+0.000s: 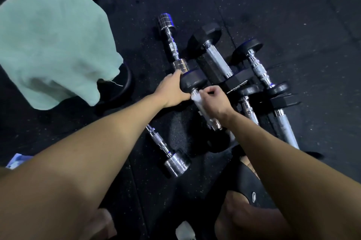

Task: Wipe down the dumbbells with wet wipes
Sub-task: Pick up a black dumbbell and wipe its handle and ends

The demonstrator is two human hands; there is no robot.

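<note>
A dumbbell with round black rubber heads (193, 81) lies on the dark floor in the middle of the view. My left hand (172, 91) grips its far head from the left side. My right hand (214, 101) holds a white wet wipe (199, 101) wrapped round the chrome handle just below that head. The near head of this dumbbell is hidden under my right forearm.
Several other dumbbells lie around: a chrome one (172, 44) behind, another chrome one (168, 152) near my left forearm, black hex ones (214, 54) and round-headed ones (257, 64) to the right. A mint green towel (52, 44) drapes over a black stool (125, 83) at left.
</note>
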